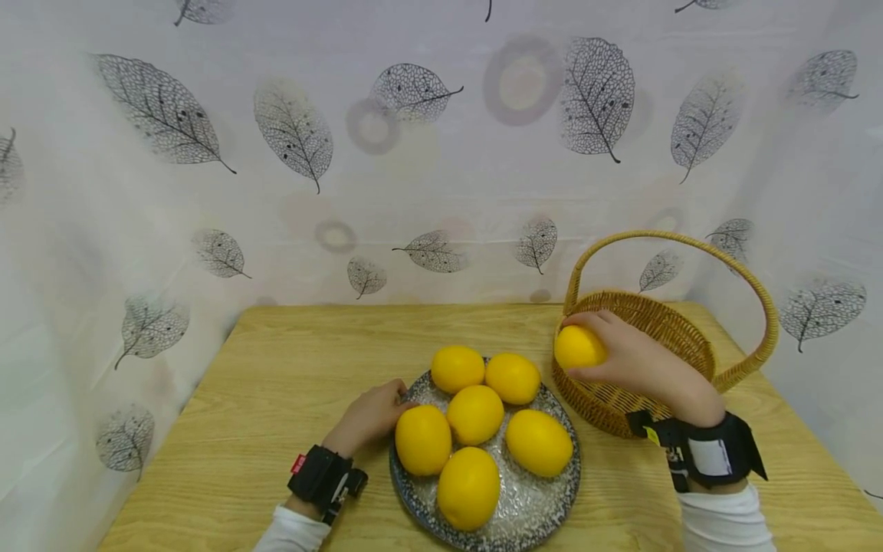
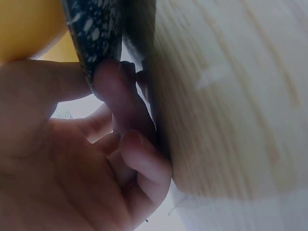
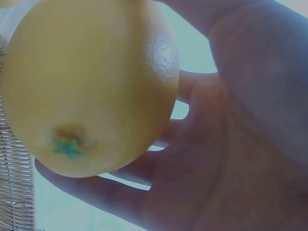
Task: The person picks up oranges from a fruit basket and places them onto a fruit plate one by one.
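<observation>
My right hand point(image 1: 621, 356) grips a yellow citrus-like fruit point(image 1: 578, 347) over the near left rim of the wicker basket point(image 1: 600, 410). In the right wrist view, that rounded fruit point(image 3: 91, 86) shows a small green star-shaped stem mark, with fingers curled around its far side. Several similar yellow fruits point(image 1: 476, 415) lie on a dark speckled plate point(image 1: 527, 506). My left hand point(image 1: 372, 415) holds the plate's left rim. The left wrist view shows the thumb over the plate edge point(image 2: 96, 38) and curled fingers beneath it, close against the table.
The basket's tall arched handle point(image 1: 690, 239) rises at the right. Both things stand on a light wooden table point(image 1: 297, 345). Behind it hangs a pale curtain point(image 1: 441, 184) printed with leaves.
</observation>
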### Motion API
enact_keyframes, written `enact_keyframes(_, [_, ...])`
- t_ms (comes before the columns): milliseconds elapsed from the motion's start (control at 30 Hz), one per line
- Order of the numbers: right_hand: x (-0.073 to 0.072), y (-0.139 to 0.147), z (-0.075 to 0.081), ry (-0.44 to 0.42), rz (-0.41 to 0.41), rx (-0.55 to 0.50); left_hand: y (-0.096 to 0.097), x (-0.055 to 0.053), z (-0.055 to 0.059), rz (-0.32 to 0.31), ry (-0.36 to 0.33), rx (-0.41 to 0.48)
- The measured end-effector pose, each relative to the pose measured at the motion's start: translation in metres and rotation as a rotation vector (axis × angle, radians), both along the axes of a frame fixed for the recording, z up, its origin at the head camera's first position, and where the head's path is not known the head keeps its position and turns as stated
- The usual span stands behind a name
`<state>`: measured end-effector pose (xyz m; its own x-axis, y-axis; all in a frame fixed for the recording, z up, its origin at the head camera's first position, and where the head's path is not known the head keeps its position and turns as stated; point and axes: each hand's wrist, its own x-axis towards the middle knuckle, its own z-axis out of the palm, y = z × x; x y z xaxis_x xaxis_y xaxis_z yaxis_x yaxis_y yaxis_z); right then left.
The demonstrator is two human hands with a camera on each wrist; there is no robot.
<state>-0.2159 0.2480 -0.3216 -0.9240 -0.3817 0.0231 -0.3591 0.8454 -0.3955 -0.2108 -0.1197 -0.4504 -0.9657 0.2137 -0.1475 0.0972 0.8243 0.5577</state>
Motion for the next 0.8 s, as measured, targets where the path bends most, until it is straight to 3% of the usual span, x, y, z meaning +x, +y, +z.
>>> enact_keyframes(300, [0.004,-0.009,0.000,0.014,0.022,0.025,0.000,0.000,0.000,0.005,0.003,-0.004])
enact_keyframes(800, [0.012,-0.024,-0.001,-0.032,0.058,0.008,-0.001,-0.001,-0.002,0.002,0.012,-0.015])
